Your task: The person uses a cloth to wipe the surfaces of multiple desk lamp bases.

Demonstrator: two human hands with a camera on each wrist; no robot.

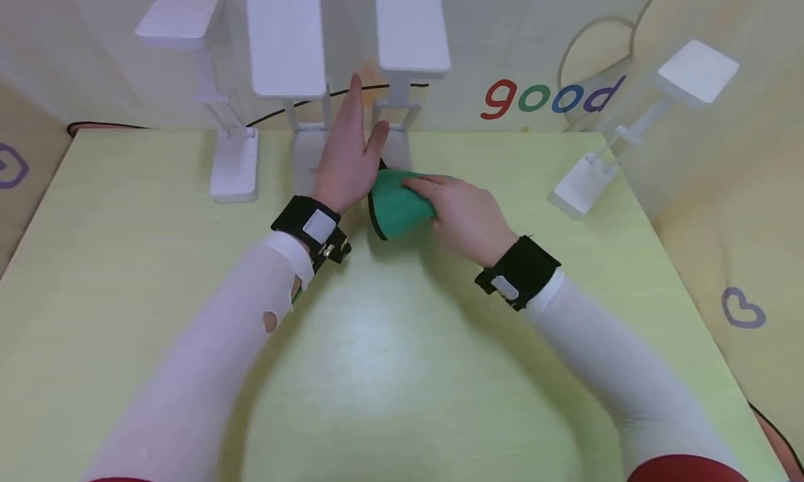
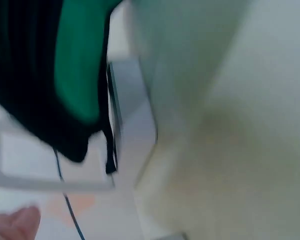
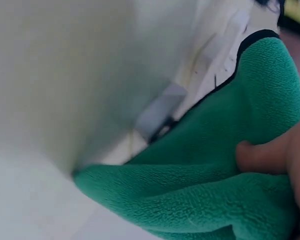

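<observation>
A green cloth with a black edge (image 1: pixel 402 206) hangs bunched from my right hand (image 1: pixel 471 217), just above the table near its back edge. In the right wrist view, the thumb (image 3: pixel 264 158) presses into the folds of the plush cloth (image 3: pixel 185 197). My left hand (image 1: pixel 348 161) reaches up between the two middle white desk lamps, fingers straight, its palm side facing the cloth. The left-middle lamp (image 1: pixel 285 39) stands behind that hand, and the right-middle lamp (image 1: pixel 411 28) rises beyond the cloth, which overlaps its base.
Another white lamp (image 1: pixel 235 164) stands at the back left, and a tilted one (image 1: pixel 584 182) at the back right corner. The pale green table (image 1: pixel 352 398) meets a curtain with coloured letters (image 1: pixel 553 97). A dark cord (image 1: pixel 107 124) runs behind the table.
</observation>
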